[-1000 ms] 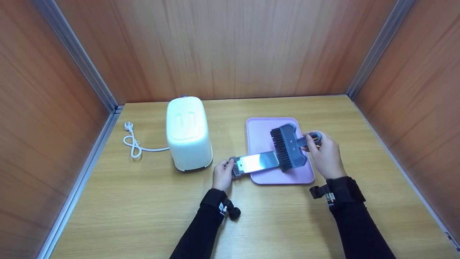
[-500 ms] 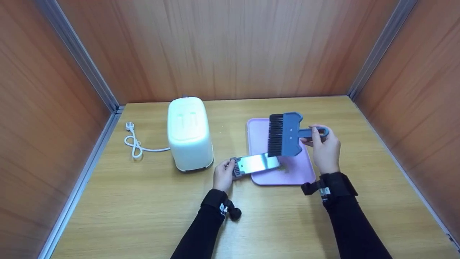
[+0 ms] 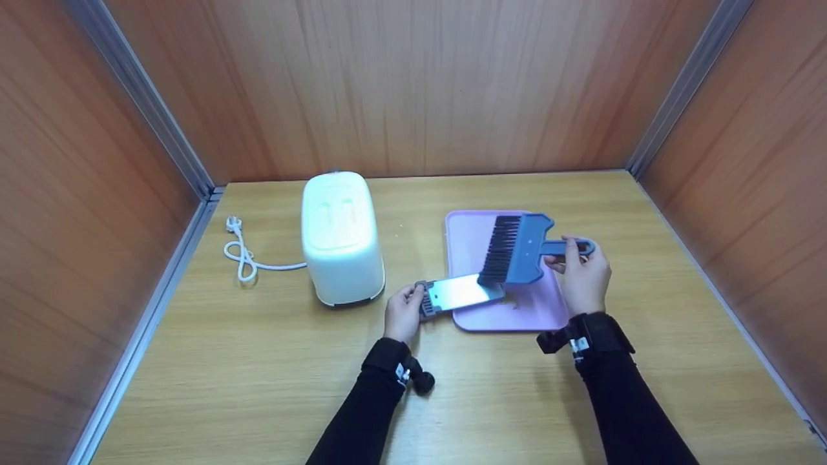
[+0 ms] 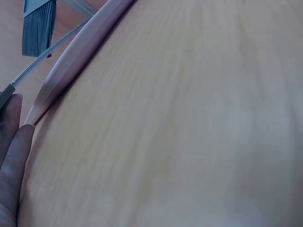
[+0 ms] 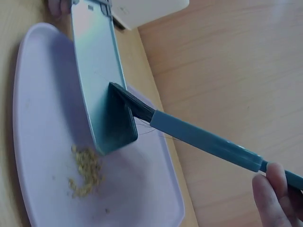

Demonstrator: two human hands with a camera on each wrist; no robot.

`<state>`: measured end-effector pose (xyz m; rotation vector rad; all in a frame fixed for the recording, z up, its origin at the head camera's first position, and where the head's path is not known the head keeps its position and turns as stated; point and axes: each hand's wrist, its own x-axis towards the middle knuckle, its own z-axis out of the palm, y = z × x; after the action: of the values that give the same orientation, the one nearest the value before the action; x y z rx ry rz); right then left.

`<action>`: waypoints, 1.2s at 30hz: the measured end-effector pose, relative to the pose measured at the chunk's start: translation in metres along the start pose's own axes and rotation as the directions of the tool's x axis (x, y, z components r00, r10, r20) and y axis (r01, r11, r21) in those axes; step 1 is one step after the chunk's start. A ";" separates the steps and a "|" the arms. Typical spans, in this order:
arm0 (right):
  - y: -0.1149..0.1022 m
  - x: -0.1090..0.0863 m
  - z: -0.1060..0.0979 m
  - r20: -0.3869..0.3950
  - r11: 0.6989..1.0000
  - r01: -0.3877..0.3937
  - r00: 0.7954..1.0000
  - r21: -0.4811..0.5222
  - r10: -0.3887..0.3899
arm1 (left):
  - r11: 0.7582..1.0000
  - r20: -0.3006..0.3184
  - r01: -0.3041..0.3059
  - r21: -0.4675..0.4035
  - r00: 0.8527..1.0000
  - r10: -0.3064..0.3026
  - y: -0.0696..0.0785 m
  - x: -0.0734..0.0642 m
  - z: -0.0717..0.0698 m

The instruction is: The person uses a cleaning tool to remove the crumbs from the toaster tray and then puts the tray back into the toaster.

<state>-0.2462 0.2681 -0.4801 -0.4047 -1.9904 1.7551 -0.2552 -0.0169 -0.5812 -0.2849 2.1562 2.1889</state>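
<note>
My left hand [image 3: 402, 314] pinches the grey end of a shiny metal crumb tray [image 3: 460, 292], whose far end reaches over a lavender plastic tray [image 3: 465, 236]. By its looped handle, my right hand [image 3: 586, 276] holds a blue brush [image 3: 526, 248] with dark bristles. In the right wrist view the bristle tips [image 5: 124, 96] meet the metal surface near its far end. Tan crumbs [image 5: 86, 172] lie in a small heap on the lavender tray below that end. The left wrist view catches only the fingers [image 4: 14, 151] of my left hand at its edge.
A white toaster [image 3: 342, 242] with a rounded top stands left of the lavender tray. Its looped white cord [image 3: 244, 261] and plug lie farther left on the wooden table [image 3: 258, 374]. Wood-grain panels [image 3: 413, 90] enclose the back and both sides.
The brush rose off the crumb tray's end, turned and shifted back, then came down slightly with its bristles lower on the metal. The crumb tray and left hand have barely moved.
</note>
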 end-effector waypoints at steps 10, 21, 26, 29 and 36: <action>-0.004 -0.001 -0.017 0.004 0.983 0.080 0.997 -0.165 -0.080 | 1.000 -0.006 -0.007 -0.015 1.000 0.007 0.001 0.000 -0.001; -0.014 -0.011 -0.017 0.095 0.926 0.218 0.975 -0.308 -0.198 | 0.999 0.000 -0.051 -0.015 0.999 0.051 -0.002 0.000 -0.002; -0.022 -0.019 -0.011 0.170 0.891 0.311 0.948 -0.331 -0.268 | 0.999 -0.003 -0.036 -0.022 0.999 0.036 -0.001 0.000 -0.002; -0.025 -0.022 -0.009 0.205 0.867 0.360 0.930 -0.344 -0.305 | 0.999 -0.005 -0.033 -0.006 0.999 0.033 0.000 0.000 -0.001; -0.032 -0.024 -0.010 0.263 0.832 0.411 0.906 -0.373 -0.330 | 0.999 0.000 -0.038 -0.021 0.999 0.039 -0.001 -0.001 0.000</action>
<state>-0.2177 0.2599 -0.4514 0.0329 -2.3936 1.1515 -0.2541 -0.0171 -0.5819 -0.2454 2.1578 2.2323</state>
